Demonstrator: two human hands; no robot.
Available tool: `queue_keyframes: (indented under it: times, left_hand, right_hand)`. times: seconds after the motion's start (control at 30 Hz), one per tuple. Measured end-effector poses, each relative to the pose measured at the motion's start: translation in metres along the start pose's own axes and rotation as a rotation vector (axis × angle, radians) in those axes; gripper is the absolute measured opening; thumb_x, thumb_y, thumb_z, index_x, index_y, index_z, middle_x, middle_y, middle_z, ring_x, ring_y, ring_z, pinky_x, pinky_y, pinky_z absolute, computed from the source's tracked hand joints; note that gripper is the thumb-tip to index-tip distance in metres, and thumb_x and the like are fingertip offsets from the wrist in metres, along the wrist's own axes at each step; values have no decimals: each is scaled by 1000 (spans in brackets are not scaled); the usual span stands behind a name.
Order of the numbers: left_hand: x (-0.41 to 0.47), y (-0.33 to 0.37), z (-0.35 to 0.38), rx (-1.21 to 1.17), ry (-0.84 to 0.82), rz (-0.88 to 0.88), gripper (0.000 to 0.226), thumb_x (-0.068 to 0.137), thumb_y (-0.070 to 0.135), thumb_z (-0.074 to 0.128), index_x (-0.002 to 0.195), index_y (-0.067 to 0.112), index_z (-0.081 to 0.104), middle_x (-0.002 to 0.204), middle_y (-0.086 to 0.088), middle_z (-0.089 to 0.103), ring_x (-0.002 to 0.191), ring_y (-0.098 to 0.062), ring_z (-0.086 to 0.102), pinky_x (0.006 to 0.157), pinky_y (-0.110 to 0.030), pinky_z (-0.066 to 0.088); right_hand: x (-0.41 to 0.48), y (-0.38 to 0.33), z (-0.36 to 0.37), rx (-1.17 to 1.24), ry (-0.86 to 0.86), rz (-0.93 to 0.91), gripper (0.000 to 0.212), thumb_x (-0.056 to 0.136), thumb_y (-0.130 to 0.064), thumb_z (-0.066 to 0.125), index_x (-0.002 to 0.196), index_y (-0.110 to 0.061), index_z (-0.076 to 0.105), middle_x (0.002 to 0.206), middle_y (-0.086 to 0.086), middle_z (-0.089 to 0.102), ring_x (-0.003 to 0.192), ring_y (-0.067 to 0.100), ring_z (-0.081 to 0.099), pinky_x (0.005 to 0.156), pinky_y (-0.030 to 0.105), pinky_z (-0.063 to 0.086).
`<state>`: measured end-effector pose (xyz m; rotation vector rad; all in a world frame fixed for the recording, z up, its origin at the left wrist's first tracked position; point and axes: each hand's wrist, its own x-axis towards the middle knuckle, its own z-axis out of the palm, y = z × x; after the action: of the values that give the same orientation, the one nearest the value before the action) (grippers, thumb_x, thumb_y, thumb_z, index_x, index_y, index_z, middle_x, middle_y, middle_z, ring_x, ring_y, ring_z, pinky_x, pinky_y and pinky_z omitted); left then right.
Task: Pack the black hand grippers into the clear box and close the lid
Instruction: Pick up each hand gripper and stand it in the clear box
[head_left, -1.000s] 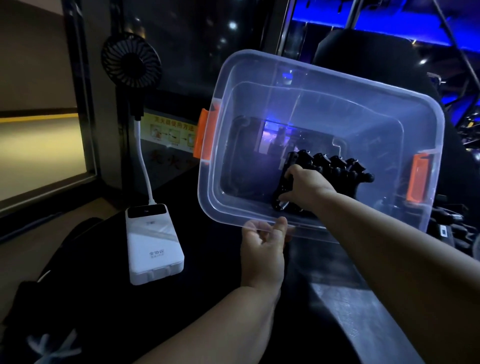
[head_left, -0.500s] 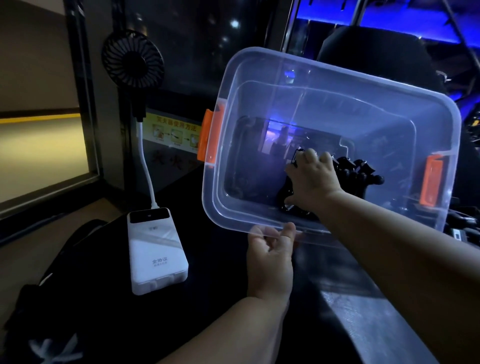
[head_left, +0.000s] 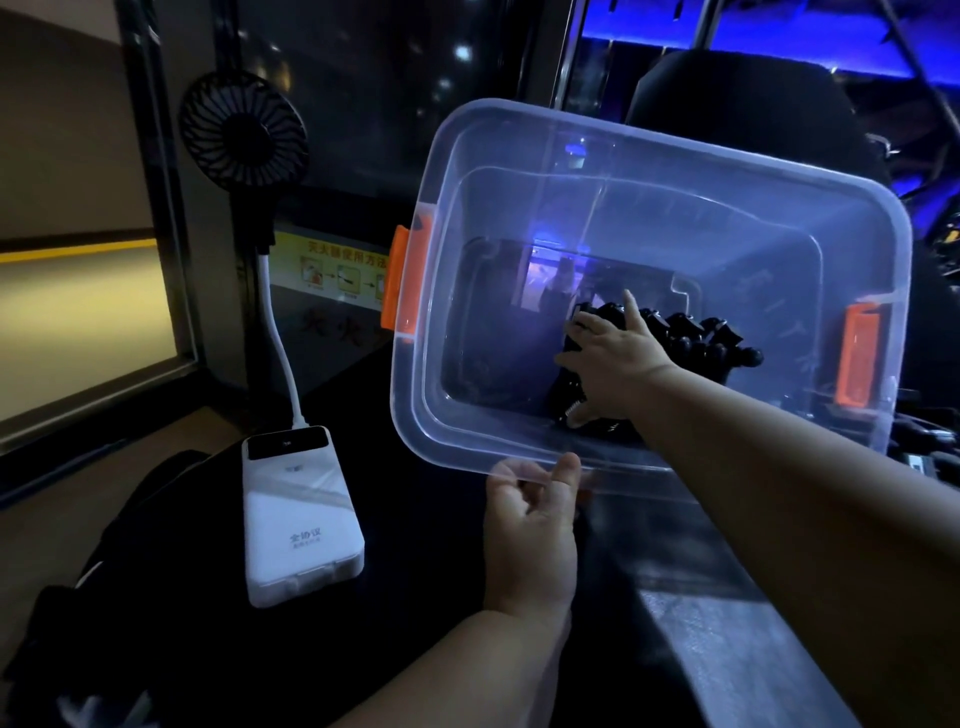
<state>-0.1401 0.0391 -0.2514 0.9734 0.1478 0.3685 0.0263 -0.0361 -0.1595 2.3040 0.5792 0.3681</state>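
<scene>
- At the far left, a small black fan (head_left: 244, 130) is standing on a white bendable stalk (head_left: 280, 353), which is running down into a white power bank (head_left: 301, 525). The power bank is lying flat on the dark tabletop (head_left: 415, 597).
- Just behind the stalk, a yellow instruction sign (head_left: 332, 270) is showing on the dark panel, partly hidden by the box's edge.
- In the centre, a person is holding the clear box (head_left: 675, 140) tipped up, its open mouth facing them. An orange latch (head_left: 402, 283) is sitting on its left end.
- The left hand (head_left: 530, 535) is gripping the box's near rim from below. Its thumb and curled fingers are pinching the plastic lip.
- The right hand (head_left: 615, 364) is reaching deep inside the box, the forearm crossing over the near rim. Its fingers are lying spread and fairly straight over the pile, resting on it rather than closing round any piece.
- The black hand grippers (head_left: 701, 343) are lying bunched together on the box's floor, toward its right half. They are directly under and just right of the right hand.
- At the right end, a second orange latch (head_left: 857, 358) is glowing through the clear wall, well apart from the pile.
</scene>
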Motion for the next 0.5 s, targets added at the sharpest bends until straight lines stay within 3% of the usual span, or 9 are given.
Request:
queue_keyframes:
  times: [0.1, 0.27, 0.5]
  left_hand:
    - [0, 0, 0, -14, -13, 0, 18, 90, 18, 60, 86, 13, 43, 85, -15, 72, 69, -7, 66, 64, -15, 49]
    - [0, 1, 0, 26, -44, 25, 18, 92, 21, 58, 88, 13, 42, 78, -4, 74, 77, -9, 68, 77, -23, 49]
    - [1, 0, 1, 52, -19, 54, 20, 91, 21, 60, 87, 14, 42, 86, -16, 72, 74, -7, 67, 71, -17, 51]
  right_hand:
    - [1, -2, -1, 6, -7, -10, 89, 69, -79, 54, 143, -35, 37, 158, 2, 17, 147, 17, 1, 107, 70, -10]
    - [-3, -3, 0, -28, 18, -8, 90, 71, -80, 51, 145, -32, 34, 159, 2, 15, 147, 18, 0, 104, 73, -9]
    - [-10, -2, 0, -17, 108, 4, 85, 75, -82, 38, 145, -34, 32, 158, -3, 16, 147, 18, -2, 104, 75, -4]
